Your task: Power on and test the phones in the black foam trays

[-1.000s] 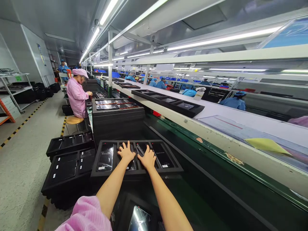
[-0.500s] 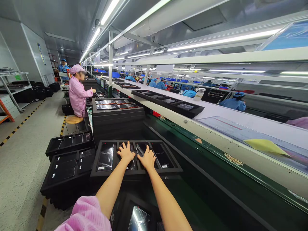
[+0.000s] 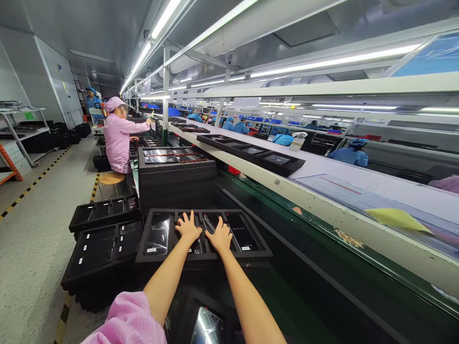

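Observation:
A black foam tray lies in front of me with several smartphones in its slots. My left hand rests with spread fingers over a phone in the tray's second slot, partly covering it. Just right of it, my right hand is spread over the phone in the third slot. The leftmost phone and the rightmost phone lie uncovered with lit screens showing the start-up words. Nearer to me, below my forearms, another phone sits in a dark tray.
Stacked black trays stand on the left. Beyond the front tray rises a taller tray stack with phones on top. A co-worker in pink sits farther off. A long black tray lies on the conveyor belt to the right.
My hands keep their places on the tray. The co-worker in pink has raised and stretched an arm forward toward the line.

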Demonstrator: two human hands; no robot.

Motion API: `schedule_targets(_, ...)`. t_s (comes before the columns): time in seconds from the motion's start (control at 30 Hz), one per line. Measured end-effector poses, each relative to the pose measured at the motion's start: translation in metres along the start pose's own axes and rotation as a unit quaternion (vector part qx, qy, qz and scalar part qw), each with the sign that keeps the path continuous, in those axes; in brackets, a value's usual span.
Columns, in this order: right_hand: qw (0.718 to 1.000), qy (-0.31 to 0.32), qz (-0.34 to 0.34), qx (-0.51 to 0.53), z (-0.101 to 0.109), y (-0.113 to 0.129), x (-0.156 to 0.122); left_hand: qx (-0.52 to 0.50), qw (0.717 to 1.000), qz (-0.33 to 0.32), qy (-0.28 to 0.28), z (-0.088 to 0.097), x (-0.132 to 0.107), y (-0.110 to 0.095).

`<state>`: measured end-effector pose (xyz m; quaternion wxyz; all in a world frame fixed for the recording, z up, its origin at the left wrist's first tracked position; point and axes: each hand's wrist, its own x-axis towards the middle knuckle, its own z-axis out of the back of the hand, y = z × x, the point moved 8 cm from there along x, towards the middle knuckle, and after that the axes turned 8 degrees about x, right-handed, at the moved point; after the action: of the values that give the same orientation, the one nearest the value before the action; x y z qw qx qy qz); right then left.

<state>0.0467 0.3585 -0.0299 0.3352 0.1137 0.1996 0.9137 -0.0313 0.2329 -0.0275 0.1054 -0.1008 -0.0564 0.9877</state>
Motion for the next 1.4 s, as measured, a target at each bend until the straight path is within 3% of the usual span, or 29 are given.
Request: schedule_targets(1.4, 1.000, 0.004, -0.003, 0.003, 0.0016, 0.0015, -0.0008, -0.006, 1.000, -0.001, 0.004, 0.0013, -0.0036, 0.0006)
